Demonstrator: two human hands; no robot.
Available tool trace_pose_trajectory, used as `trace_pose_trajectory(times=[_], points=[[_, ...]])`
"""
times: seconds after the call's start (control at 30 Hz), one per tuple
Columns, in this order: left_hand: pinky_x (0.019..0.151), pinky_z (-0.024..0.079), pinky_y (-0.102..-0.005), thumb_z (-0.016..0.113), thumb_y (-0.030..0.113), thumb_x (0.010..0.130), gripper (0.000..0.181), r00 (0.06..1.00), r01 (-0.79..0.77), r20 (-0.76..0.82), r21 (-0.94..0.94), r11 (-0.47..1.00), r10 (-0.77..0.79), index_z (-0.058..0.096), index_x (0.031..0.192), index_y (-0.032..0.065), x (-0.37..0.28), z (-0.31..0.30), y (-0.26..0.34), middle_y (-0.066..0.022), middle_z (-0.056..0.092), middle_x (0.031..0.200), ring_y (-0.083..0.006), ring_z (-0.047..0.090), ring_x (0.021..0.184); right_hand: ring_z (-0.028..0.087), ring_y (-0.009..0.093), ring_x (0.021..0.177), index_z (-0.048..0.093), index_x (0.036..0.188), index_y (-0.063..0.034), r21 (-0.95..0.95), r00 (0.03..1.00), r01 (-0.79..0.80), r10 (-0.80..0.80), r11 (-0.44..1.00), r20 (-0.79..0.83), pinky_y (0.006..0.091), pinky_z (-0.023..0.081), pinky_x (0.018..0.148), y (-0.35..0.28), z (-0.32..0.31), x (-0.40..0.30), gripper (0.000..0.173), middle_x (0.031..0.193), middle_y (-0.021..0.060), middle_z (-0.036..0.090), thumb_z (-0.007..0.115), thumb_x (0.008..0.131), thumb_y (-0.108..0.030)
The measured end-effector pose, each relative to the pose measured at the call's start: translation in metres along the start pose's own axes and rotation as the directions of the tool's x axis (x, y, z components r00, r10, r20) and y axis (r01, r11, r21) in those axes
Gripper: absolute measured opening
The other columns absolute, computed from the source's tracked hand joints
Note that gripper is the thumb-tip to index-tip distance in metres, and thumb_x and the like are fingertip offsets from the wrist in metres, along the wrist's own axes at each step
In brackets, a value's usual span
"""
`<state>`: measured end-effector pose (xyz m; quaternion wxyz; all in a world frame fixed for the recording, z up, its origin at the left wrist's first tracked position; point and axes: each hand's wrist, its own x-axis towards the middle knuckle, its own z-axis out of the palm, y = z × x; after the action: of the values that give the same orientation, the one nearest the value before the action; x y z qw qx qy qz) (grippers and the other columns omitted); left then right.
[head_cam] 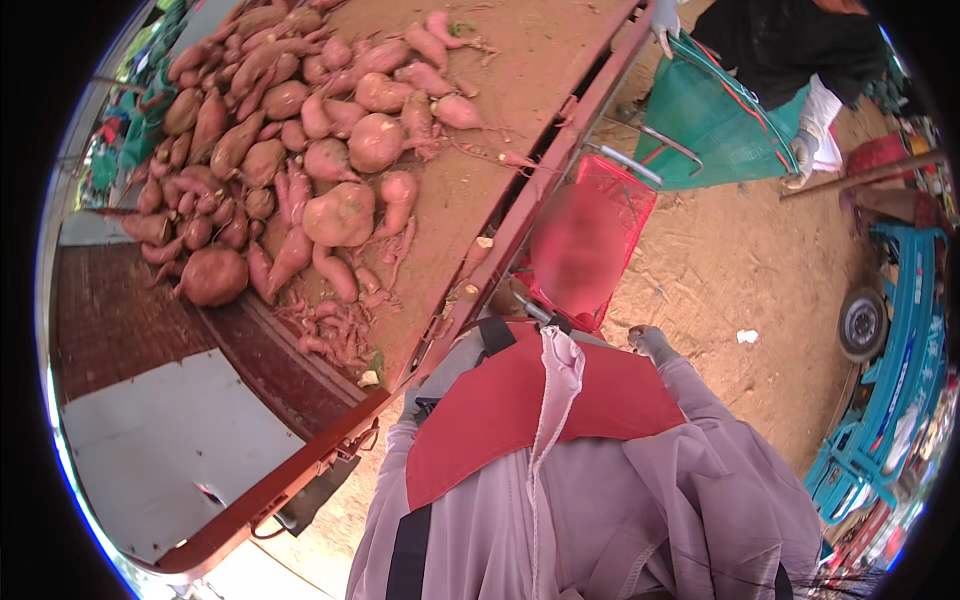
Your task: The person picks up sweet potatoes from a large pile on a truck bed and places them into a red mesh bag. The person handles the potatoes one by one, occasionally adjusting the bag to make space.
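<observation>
My left hand (411,405) is mostly hidden beside my clothing, near the rusty red metal edge of a truck bed; its fingers do not show. On the other side, my right hand (649,341), in a grey glove, hangs low by my body above the dirt ground. Whether it grips something cannot be seen. Ahead of me stands a red plastic crate (639,206) with metal handles, its middle blurred. To the left, a large heap of sweet potatoes (300,150) lies on the truck bed (517,67). Small thin roots (337,330) are gathered at the heap's near end.
A co-worker at the upper right holds a green mesh bag (701,127) with both gloved hands. A wooden pole (862,176) juts in from the right. Farther right stands a blue cargo vehicle (892,375). The metal rail (559,150) edges the truck bed.
</observation>
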<state>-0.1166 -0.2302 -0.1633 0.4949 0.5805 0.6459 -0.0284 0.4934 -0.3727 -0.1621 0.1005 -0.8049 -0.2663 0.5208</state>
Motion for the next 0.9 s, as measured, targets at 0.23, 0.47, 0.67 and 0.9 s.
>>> trace_pose_trajectory(times=[0.23, 0.47, 0.67, 0.9], points=[[0.088, 0.052, -0.0332, 0.057, 0.015, 0.091, 0.043, 0.998, 0.031, -0.058, -0.078, 0.996, -0.036, 0.056, 0.131, -0.0006, -0.023, 0.020, 0.001, -0.0157, 0.067, 0.117, -0.0234, 0.067, 0.101, 0.069, 0.018, 0.074, 0.071, 0.108, -0.0003, 0.148, 0.999, -0.006, -0.002, 0.989, 0.049, 0.0321, 0.055, 0.065, -0.022, -0.010, 0.003, 0.030, 0.087, 0.0112, 0.071, 0.068, 0.083, -0.018], [0.088, 0.052, -0.0330, 0.056, 0.015, 0.092, 0.044, 0.999, 0.029, -0.038, -0.100, 0.995, -0.033, 0.056, 0.132, -0.0019, -0.029, 0.027, 0.011, -0.0156, 0.067, 0.118, -0.0233, 0.067, 0.101, 0.070, 0.020, 0.076, 0.069, 0.114, -0.0022, 0.125, 0.996, 0.045, -0.054, 0.991, 0.073, 0.0325, 0.056, 0.067, 0.029, -0.007, 0.047, 0.034, 0.094, 0.0131, 0.073, 0.069, 0.086, -0.023], [0.089, 0.052, -0.0328, 0.056, 0.015, 0.092, 0.044, 1.000, -0.009, 0.003, -0.054, 0.999, 0.009, 0.055, 0.132, -0.0031, -0.033, 0.023, -0.004, -0.0155, 0.067, 0.119, -0.0231, 0.066, 0.102, 0.069, 0.020, 0.082, 0.065, 0.120, -0.0019, -0.161, 0.990, 0.134, -0.141, 0.978, -0.032, 0.0319, 0.054, 0.074, -0.013, -0.009, 0.019, 0.040, 0.096, 0.0103, 0.072, 0.063, 0.092, -0.029], [0.087, 0.052, -0.0302, 0.053, 0.024, 0.098, 0.045, 0.996, 0.049, -0.058, -0.330, 0.943, -0.072, 0.053, 0.135, -0.0017, -0.013, -0.048, 0.128, -0.0120, 0.067, 0.116, -0.0178, 0.066, 0.100, 0.064, 0.034, 0.106, 0.061, 0.128, -0.0086, -0.408, 0.887, 0.449, -0.452, 0.795, 0.095, 0.0397, 0.050, 0.093, -0.161, 0.000, -0.044, 0.052, 0.118, 0.0183, 0.066, 0.065, 0.087, -0.040]])
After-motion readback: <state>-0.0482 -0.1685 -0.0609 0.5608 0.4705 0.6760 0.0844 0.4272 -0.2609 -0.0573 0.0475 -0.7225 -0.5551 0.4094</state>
